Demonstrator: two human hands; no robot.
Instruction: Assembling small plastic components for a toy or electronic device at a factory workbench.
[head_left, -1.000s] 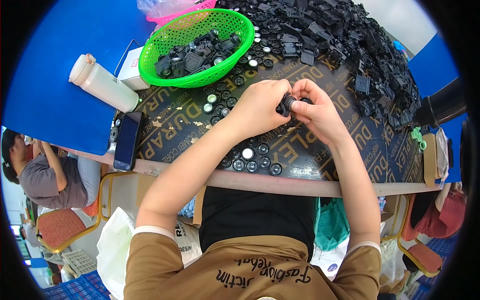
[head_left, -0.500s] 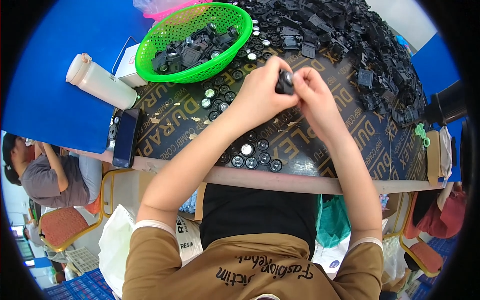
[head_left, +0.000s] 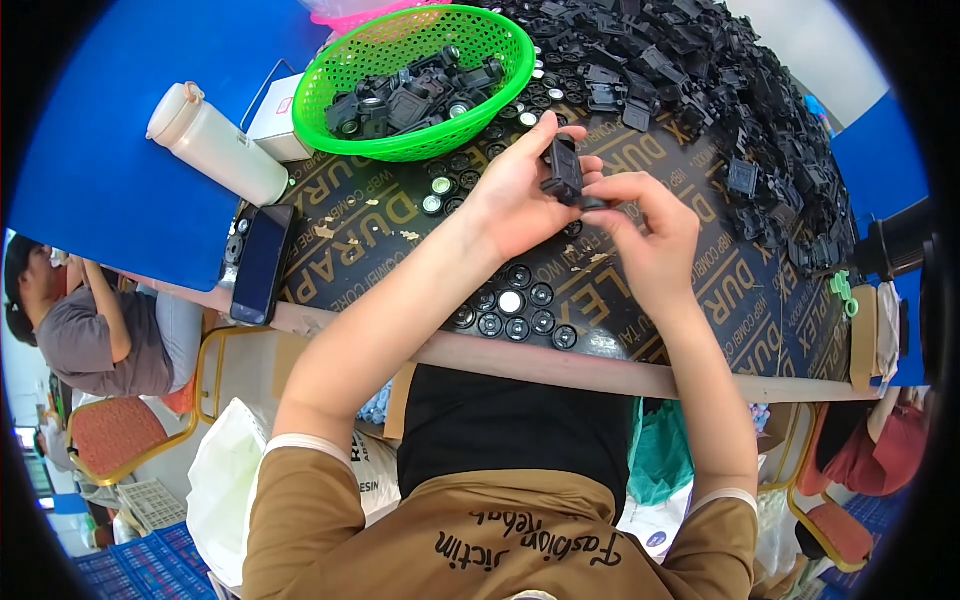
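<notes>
My left hand (head_left: 522, 196) holds a black plastic toy-car chassis (head_left: 563, 170) between thumb and fingers, above the middle of the table. Close on its right, my right hand (head_left: 648, 215) pinches a small black wheel (head_left: 594, 203) at the lower end of the chassis; whether the wheel is fitted on it I cannot tell. Under my forearms, near the table's edge, lie several loose black wheels (head_left: 517, 328), one with a white face. More wheels (head_left: 441, 187) lie left of my left hand, below a green basket (head_left: 420, 145) holding black chassis with wheels.
A large heap of black plastic parts (head_left: 680, 80) covers the far right. At the left stand a white bottle (head_left: 220, 145) and a white box (head_left: 277, 122), with a phone (head_left: 264, 265) by the table edge. A black pipe-like arm (head_left: 890, 240) juts in at the right. Other people sit at both sides.
The left hand has turned and opened out, so the chassis shows more fully. My right hand has moved lower and right, with a wheel now visible in its fingers. The whole view has shifted slightly.
</notes>
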